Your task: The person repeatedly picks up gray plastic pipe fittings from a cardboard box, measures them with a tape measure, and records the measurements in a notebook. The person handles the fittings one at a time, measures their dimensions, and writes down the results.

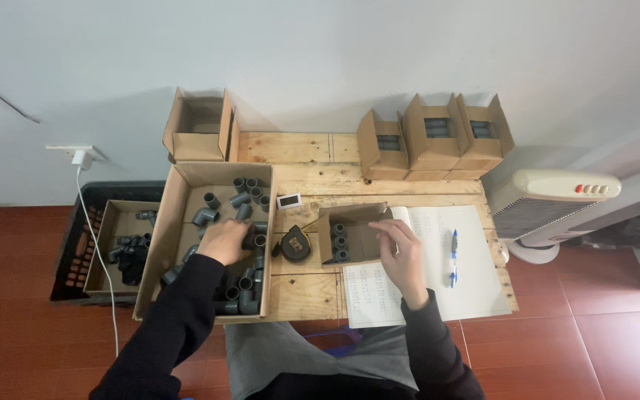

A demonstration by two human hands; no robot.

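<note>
Pallet-wood bench (298,148) against a pale wall, stock laid out within arm's reach. Left hand (225,241) dips into the big box (158,244) of grey pipe fittings (242,200), fingers curled around one elbow. Right hand (401,248) steadies the small box (353,235), fingers pinching its flap, holding it open; three fittings sit stacked inside. Notebook (468,259) lies alongside, pen (453,255) on top.

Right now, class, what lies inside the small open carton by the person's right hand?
The small open carton holds a column of grey pipe fittings along its left side. The right hand holds its right flap, and whatever lies deeper inside is in shadow.
</note>
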